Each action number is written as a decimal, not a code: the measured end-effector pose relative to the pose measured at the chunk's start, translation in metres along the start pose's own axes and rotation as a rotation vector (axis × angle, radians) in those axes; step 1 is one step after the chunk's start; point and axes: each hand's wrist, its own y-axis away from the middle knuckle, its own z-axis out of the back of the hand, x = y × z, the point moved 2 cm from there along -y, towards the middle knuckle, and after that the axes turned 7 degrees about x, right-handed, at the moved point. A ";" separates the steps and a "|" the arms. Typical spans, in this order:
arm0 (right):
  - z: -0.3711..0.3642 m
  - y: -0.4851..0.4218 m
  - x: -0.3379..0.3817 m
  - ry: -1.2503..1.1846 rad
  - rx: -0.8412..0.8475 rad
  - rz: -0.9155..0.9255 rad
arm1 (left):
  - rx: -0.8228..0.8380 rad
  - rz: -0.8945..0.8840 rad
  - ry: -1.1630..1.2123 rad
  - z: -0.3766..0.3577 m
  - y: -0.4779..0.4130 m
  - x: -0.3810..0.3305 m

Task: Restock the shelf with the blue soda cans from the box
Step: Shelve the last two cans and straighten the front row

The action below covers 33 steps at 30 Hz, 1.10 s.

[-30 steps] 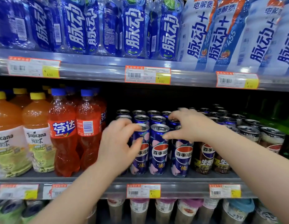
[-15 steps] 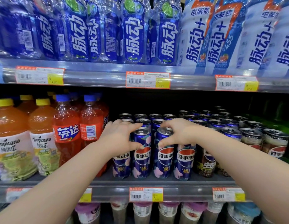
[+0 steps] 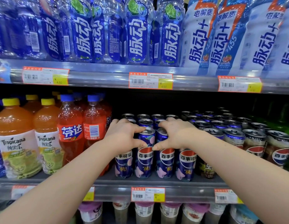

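Slim blue soda cans point(image 3: 145, 160) with a red, white and blue logo stand in rows on the middle shelf point(image 3: 108, 190). The front row holds several of them side by side. My left hand point(image 3: 124, 135) is closed over the top of the leftmost front can point(image 3: 123, 165), with its thumb on the neighbouring can. My right hand point(image 3: 174, 136) grips the top of the rightmost front blue can point(image 3: 186, 165), its thumb lying across the can next to it point(image 3: 166, 164). The two thumbs almost meet. No box is in view.
Orange soda bottles point(image 3: 71, 135) and juice bottles point(image 3: 16, 139) stand close on the left. Darker cans point(image 3: 253, 143) crowd the right. The upper shelf point(image 3: 108, 78) with blue drink bottles hangs low overhead. Cup drinks point(image 3: 143, 212) fill the shelf below.
A further blue can has joined the front row at its left end. Both hands have drawn together and settled lower over the front cans' tops.
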 end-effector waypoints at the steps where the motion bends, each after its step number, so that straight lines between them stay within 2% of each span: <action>1: 0.001 -0.002 0.003 0.031 -0.006 -0.002 | 0.011 -0.001 -0.006 0.000 0.000 0.000; 5: 0.007 -0.009 0.008 0.028 0.037 -0.028 | 0.008 -0.010 0.011 0.003 0.004 0.002; 9: 0.011 -0.013 0.021 -0.069 -0.032 0.196 | -0.027 0.009 0.146 0.007 0.014 0.012; 12: 0.006 -0.017 0.032 -0.183 0.013 0.295 | -0.019 0.024 0.169 0.004 0.019 0.019; 17: 0.006 -0.021 0.028 -0.161 -0.041 0.206 | -0.043 0.012 0.201 -0.001 0.024 0.025; 23: 0.010 -0.018 0.033 -0.120 0.001 0.176 | -0.065 -0.016 0.205 -0.003 0.025 0.025; 27: 0.018 -0.008 0.016 -0.024 0.071 -0.013 | -0.041 -0.035 0.188 -0.004 0.025 0.027; 30: 0.013 0.005 0.002 -0.073 0.162 -0.120 | -0.014 -0.040 0.180 -0.005 0.024 0.026; 33: 0.011 0.012 -0.001 -0.059 0.133 -0.171 | -0.021 -0.041 0.187 -0.006 0.023 0.027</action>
